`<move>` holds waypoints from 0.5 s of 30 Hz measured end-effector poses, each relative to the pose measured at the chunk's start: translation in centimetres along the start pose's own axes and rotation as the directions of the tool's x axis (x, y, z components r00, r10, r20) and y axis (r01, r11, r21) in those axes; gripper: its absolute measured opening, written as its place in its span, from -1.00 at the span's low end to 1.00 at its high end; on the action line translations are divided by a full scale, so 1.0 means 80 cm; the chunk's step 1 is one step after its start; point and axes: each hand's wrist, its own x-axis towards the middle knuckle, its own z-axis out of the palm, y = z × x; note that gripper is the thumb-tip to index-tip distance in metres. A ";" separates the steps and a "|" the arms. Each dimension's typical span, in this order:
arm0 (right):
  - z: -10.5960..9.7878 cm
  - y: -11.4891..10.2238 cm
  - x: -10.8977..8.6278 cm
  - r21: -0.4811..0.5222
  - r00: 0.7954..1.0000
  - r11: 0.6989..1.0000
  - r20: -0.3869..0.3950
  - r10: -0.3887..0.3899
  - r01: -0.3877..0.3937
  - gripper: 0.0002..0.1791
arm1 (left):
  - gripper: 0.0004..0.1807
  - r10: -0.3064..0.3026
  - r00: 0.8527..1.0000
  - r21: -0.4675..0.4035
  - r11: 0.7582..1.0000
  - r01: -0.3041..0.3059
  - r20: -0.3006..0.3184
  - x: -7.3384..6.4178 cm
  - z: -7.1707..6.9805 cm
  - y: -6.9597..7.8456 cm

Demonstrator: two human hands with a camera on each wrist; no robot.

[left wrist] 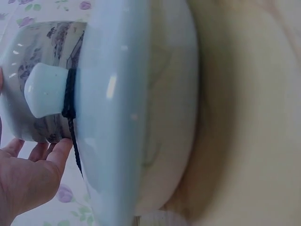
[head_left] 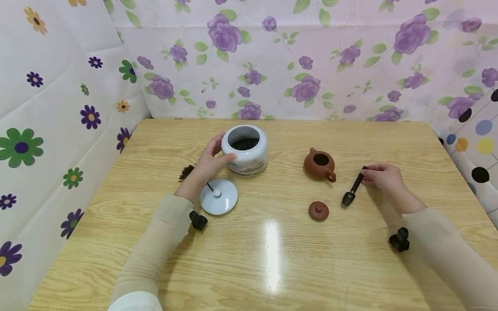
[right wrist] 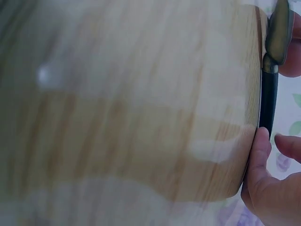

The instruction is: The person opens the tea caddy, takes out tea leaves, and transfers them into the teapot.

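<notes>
My left hand (head_left: 212,160) holds the left side of a white porcelain jar (head_left: 249,163), its thumb at the front near the rim. Dark loose tea leaves (head_left: 245,144) lie inside the open jar. In the left wrist view the fingers spread along the patterned wall of the jar (left wrist: 42,47). My right hand (head_left: 385,179) pinches the handle end of a small dark scoop (head_left: 354,188), whose bowl points toward the front left. The right wrist view shows thumb and finger on either side of the end of the scoop's handle (right wrist: 269,101), low over the tabletop.
The jar's pale lid (head_left: 227,204) lies by my left wrist, a black cord round its knob and a dark tassel (head_left: 186,172) beside it. A brown clay teapot (head_left: 311,166), uncovered, stands left of the scoop. Its small lid (head_left: 318,211) rests nearer me on the wooden table (head_left: 241,259).
</notes>
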 end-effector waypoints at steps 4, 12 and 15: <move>-0.003 -0.002 0.000 0.004 1.000 1.000 0.010 0.000 0.000 -0.39 | -0.07 -0.011 1.000 0.005 1.000 0.011 -0.003 0.000 -0.001 0.002; -0.005 -0.004 -0.009 -0.050 0.999 0.998 0.031 -0.041 0.043 -0.37 | -0.07 -0.009 1.000 0.016 1.000 0.009 0.012 0.000 -0.001 0.006; -0.004 -0.010 -0.015 -0.077 0.996 0.993 0.021 -0.083 0.084 -0.36 | -0.08 0.014 1.000 0.034 0.999 -0.014 0.010 0.001 -0.003 0.006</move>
